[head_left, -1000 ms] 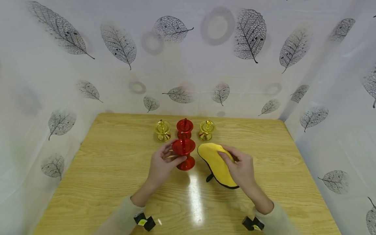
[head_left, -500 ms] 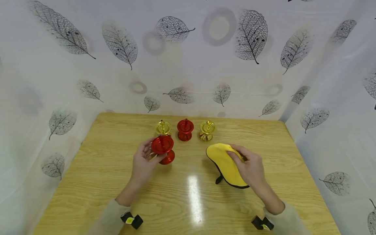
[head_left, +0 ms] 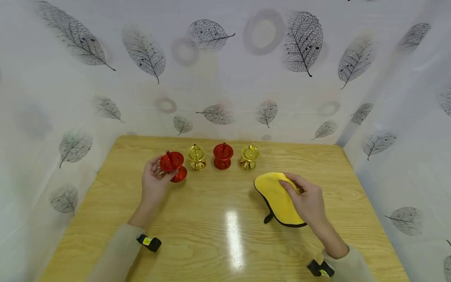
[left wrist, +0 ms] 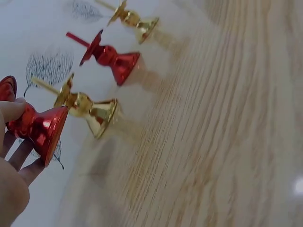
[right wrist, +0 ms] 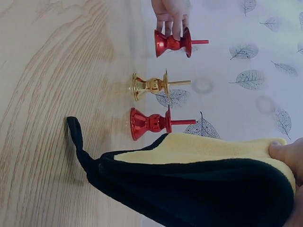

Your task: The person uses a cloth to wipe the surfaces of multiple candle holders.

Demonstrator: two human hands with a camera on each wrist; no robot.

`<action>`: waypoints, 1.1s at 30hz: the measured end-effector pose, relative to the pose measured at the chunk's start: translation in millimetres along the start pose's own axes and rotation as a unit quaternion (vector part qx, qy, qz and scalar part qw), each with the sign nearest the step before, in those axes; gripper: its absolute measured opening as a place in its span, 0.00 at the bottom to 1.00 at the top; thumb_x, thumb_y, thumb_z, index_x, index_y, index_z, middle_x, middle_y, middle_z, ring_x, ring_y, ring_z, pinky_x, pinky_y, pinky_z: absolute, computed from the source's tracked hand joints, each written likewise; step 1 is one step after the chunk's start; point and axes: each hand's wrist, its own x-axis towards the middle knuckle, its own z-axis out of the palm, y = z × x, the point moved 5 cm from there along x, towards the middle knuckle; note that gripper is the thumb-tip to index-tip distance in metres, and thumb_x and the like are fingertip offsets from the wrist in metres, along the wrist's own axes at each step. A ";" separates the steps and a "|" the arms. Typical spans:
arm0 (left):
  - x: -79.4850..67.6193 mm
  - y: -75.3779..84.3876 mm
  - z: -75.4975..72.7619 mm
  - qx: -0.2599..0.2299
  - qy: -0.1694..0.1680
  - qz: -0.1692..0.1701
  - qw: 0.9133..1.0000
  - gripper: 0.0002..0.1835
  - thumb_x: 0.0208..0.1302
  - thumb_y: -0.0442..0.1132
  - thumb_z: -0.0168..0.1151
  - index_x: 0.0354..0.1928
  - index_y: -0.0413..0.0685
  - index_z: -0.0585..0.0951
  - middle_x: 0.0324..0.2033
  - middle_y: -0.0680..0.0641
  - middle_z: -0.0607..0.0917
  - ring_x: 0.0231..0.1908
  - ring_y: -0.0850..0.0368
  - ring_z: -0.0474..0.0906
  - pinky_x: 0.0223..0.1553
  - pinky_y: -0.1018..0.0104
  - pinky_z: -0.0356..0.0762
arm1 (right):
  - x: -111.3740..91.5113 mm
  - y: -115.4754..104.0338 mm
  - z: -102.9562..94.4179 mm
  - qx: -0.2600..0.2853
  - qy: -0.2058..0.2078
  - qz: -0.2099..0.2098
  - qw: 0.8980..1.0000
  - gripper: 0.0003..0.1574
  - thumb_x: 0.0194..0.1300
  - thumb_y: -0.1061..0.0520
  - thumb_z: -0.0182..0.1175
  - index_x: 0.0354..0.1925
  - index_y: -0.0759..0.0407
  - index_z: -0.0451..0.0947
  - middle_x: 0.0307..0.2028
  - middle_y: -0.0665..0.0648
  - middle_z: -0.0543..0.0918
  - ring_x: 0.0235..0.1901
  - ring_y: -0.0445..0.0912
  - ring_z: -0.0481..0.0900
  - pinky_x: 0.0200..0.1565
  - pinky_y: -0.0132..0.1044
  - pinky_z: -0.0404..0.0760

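My left hand (head_left: 154, 178) grips a red metal candlestick (head_left: 172, 161) with a dish and a spike on top. Its fingers and thumb close round the narrow waist, left of the row, and the right wrist view shows its base raised off the table. A gold candlestick (head_left: 196, 157), a red candlestick (head_left: 222, 156) and another gold candlestick (head_left: 249, 157) stand upright in a row. To the right, my right hand (head_left: 310, 199) pinches the upper edge of a yellow cleaning cloth (head_left: 278, 197). The cloth's black underside (right wrist: 199, 189) and hanging loop (right wrist: 78, 139) show in the right wrist view.
The wooden table (head_left: 197, 243) carries the row near its back edge. A white curtain (head_left: 225, 74) printed with leaves hangs behind it and along both sides. Black wrist cameras (head_left: 149, 243) sit at both sleeves.
My left hand has carried the red candlestick left and back, from in front of the standing red one to beyond the left gold one. My right hand has shifted a little right with the cloth.
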 end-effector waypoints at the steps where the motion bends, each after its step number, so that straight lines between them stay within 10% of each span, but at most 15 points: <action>1: 4.2 -2.7 -0.3 0.003 0.001 -0.004 1.000 0.38 0.60 0.25 0.75 0.71 0.38 0.68 0.49 0.62 0.82 0.48 0.70 0.82 0.52 0.82 0.82 | 0.2 0.9 -1.4 -0.002 0.001 0.001 1.000 0.18 0.54 0.73 0.75 0.45 0.67 0.89 0.35 0.64 0.93 0.25 0.22 0.76 0.23 0.18 0.71; 13: 39.0 -39.0 -18.5 0.020 0.039 -0.036 0.998 0.40 0.62 0.28 0.75 0.73 0.39 0.65 0.52 0.53 0.78 0.46 0.68 0.78 0.48 0.86 0.79 | -0.6 2.6 -3.9 0.000 -0.001 0.000 1.000 0.18 0.55 0.74 0.75 0.45 0.67 0.89 0.36 0.63 0.93 0.35 0.18 0.80 0.31 0.16 0.77; 33: 60.1 -49.5 -6.7 0.025 0.027 -0.032 0.999 0.43 0.62 0.26 0.73 0.74 0.38 0.60 0.56 0.53 0.76 0.51 0.69 0.76 0.55 0.79 0.78 | -4.3 5.4 -6.6 -0.014 0.003 0.007 1.000 0.17 0.55 0.73 0.75 0.45 0.67 0.89 0.36 0.62 0.93 0.34 0.19 0.80 0.32 0.15 0.77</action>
